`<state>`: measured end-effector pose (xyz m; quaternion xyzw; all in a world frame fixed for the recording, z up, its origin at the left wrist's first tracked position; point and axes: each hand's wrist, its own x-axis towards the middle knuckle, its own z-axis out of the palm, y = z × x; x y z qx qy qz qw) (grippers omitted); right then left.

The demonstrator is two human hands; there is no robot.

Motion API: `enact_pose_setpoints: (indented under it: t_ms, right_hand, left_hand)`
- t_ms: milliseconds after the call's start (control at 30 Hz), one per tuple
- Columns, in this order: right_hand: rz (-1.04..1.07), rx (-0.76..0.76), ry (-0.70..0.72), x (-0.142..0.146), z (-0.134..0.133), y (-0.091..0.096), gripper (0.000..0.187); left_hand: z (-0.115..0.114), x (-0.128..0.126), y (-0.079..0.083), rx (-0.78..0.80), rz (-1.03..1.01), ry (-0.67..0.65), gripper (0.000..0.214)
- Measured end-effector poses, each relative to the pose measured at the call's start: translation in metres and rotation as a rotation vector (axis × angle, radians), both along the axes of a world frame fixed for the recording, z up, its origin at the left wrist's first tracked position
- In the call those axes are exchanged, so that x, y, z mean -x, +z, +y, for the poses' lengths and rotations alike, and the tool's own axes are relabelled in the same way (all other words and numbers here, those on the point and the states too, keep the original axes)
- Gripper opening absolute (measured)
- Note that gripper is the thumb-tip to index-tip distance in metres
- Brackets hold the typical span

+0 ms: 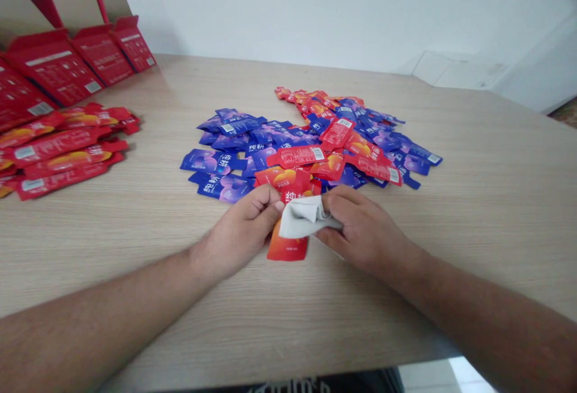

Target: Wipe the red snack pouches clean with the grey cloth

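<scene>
Glossy red sachet (287,249), crumpled grey cloth (303,220)

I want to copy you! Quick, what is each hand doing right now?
Left hand: closed, pinching the red packet.
Right hand: closed, holding the grey cloth against that packet.

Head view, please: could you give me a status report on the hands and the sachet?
Left hand pinches red sachet on table. Right hand holds white cloth over it. Sachet pile right behind; nothing between.
</scene>
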<state>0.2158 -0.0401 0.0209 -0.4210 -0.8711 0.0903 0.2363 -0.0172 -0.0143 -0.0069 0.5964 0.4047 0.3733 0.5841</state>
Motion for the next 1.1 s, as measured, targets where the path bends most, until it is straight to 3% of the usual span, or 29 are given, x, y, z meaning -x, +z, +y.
enact_pose_setpoints:
  t_ms: [100, 167, 300, 367, 533, 733, 933, 1100]
  right_hand:
    - [-0.042, 0.041, 0.147, 0.004, -0.004, 0.001, 0.009]
    - [-0.053, 0.035, 0.168, 0.003, -0.005, 0.001, 0.009]
    - [-0.002, -0.039, -0.034, -0.002, 0.001, 0.002, 0.015]
    - [0.009, -0.043, -0.06, -0.003, 0.003, 0.001, 0.014]
    - [-0.042, 0.046, 0.146, 0.001, -0.003, 0.002, 0.009]
    - [0.013, -0.055, -0.065, -0.003, 0.003, 0.001, 0.013]
    - [-0.072, 0.041, 0.204, 0.006, -0.007, 0.002, 0.006]
    - [-0.023, 0.007, -0.005, 0.002, -0.004, 0.003, 0.014]
  left_hand:
    - [0.0, 0.0, 0.002, -0.038, 0.029, 0.009, 0.025]
    - [0.0, 0.0, 0.003, -0.045, 0.035, -0.008, 0.026]
    - [-0.002, 0.0, 0.004, 0.013, 0.002, -0.05, 0.029]
    - [-0.003, 0.0, 0.005, 0.035, -0.013, -0.055, 0.029]
    - [-0.003, 0.0, 0.005, 0.002, -0.008, -0.055, 0.027]
    - [-0.003, -0.001, 0.006, 0.003, 0.003, -0.051, 0.028]
    - [-0.004, -0.001, 0.01, -0.057, 0.079, -0.037, 0.025]
    - [-0.003, -0.001, 0.008, -0.035, 0.045, -0.056, 0.027]
